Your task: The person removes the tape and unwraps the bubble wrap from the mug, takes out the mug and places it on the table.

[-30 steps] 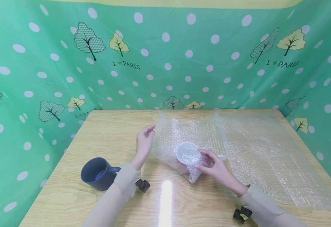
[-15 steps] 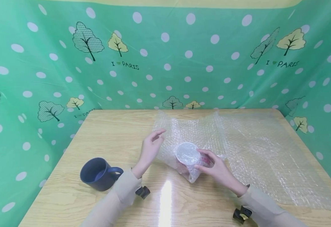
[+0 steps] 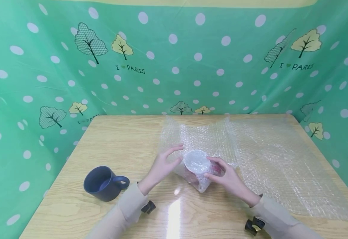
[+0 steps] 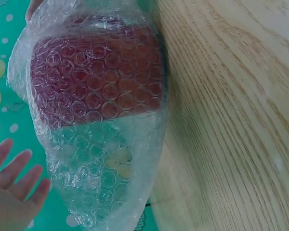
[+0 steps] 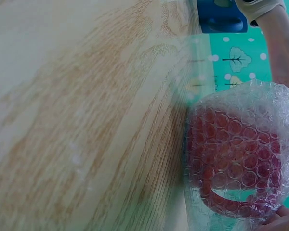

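Note:
A red mug (image 5: 233,144) with a handle stands upright on the table, with bubble wrap (image 4: 94,178) around it. Its round top (image 3: 196,161) looks whitish through the wrap in the head view. My right hand (image 3: 230,177) grips the mug's right side, thumb in front and fingers behind. On the other side my left hand (image 3: 162,166) hovers with spread fingers, close to the mug and holding nothing. The left wrist view shows those fingers (image 4: 19,180) apart from the wrap.
A dark blue mug (image 3: 103,186) stands on the wooden table (image 3: 117,139) at the left, handle facing right. A large flat bubble wrap sheet (image 3: 284,166) covers the table's right part. A green dotted curtain (image 3: 185,83) hangs behind the table.
My left hand has moved right and nearer to me, from the wrap's left edge to beside the wrapped mug. The right hand has kept its grip in place.

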Action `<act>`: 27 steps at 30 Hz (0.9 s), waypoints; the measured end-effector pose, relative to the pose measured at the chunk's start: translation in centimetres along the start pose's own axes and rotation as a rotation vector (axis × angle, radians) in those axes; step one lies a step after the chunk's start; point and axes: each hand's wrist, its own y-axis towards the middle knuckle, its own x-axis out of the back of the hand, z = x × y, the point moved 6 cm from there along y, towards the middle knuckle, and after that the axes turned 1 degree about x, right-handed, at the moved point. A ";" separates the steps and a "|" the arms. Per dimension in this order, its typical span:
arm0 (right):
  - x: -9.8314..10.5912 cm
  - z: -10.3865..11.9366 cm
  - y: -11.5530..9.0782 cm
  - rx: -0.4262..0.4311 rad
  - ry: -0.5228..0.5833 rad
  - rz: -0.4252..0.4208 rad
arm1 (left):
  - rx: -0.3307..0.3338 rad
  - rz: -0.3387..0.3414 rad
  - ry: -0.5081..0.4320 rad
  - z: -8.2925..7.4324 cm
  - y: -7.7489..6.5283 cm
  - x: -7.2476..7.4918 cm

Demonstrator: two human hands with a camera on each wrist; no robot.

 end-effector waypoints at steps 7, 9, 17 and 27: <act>0.0 0.2 0.0 -0.013 0.003 -0.002 | -0.068 0.109 0.108 -0.7 -0.5 -0.7; 0.0 0.2 0.0 -0.017 0.005 -0.003 | -0.083 0.129 0.141 -0.8 -0.7 -0.9; -0.1 0.1 0.0 -0.022 0.009 0.001 | -0.186 0.166 0.255 -0.8 -1.1 -1.3; -0.1 0.3 0.0 -0.016 0.013 0.002 | -0.237 0.183 0.328 -0.6 -1.2 -1.6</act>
